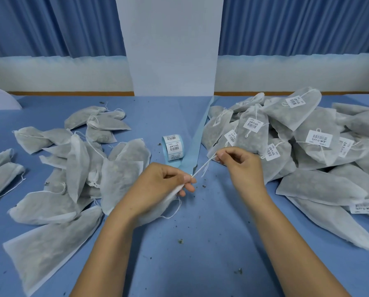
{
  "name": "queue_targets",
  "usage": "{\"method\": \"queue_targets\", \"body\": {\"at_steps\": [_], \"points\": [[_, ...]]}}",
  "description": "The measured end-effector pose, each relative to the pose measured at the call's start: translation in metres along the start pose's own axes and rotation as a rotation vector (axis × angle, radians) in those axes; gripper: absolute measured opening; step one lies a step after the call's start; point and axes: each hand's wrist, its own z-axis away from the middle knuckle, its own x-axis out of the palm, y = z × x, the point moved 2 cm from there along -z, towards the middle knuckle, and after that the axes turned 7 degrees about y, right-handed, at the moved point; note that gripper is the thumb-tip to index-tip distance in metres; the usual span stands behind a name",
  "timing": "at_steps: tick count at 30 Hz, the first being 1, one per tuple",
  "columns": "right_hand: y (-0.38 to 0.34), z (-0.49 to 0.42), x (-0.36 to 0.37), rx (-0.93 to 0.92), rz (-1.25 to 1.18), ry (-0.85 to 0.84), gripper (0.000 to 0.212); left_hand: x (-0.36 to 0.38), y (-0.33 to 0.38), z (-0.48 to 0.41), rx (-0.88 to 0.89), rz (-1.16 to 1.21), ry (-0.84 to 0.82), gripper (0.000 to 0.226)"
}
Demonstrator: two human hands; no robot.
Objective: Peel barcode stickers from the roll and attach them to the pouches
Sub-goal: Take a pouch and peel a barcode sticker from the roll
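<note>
1. String [202, 168] runs taut between my hands: my right hand [241, 166] pinches its far end, my left hand [157, 185] grips the neck of a pouch [157, 213].
2. I judge I'm cinching this pouch before labelling it. Next I'd need a free hand to peel a sticker from the roll [173, 146], which stands just beyond my hands.
3. Bare pouches [76, 168] lie left and labelled pouches [286, 136] right on the blue table [200, 243]. Blue curtains [50, 24] and a white pillar [170, 50] are behind.
</note>
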Motion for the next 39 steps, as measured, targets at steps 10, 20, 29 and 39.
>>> {"method": "queue_targets", "body": {"at_steps": [10, 20, 29, 39], "points": [[-0.024, 0.02, 0.003, -0.241, -0.036, 0.132, 0.019, -0.004, -0.003, -0.008, -0.007, -0.201, 0.293, 0.01], [-0.009, 0.047, 0.039, -0.093, -0.021, -0.543, 0.012, -0.016, 0.013, -0.003, 0.263, 0.226, 0.748, 0.002], [-0.004, 0.041, 0.037, -0.109, -0.023, -0.319, 0.01, -0.005, 0.014, -0.004, 0.298, 0.046, 0.523, 0.038], [0.037, 0.026, 0.041, -0.019, 0.806, -0.283, 0.037, -0.034, 0.014, -0.002, 0.612, -0.424, 0.957, 0.025]]}}
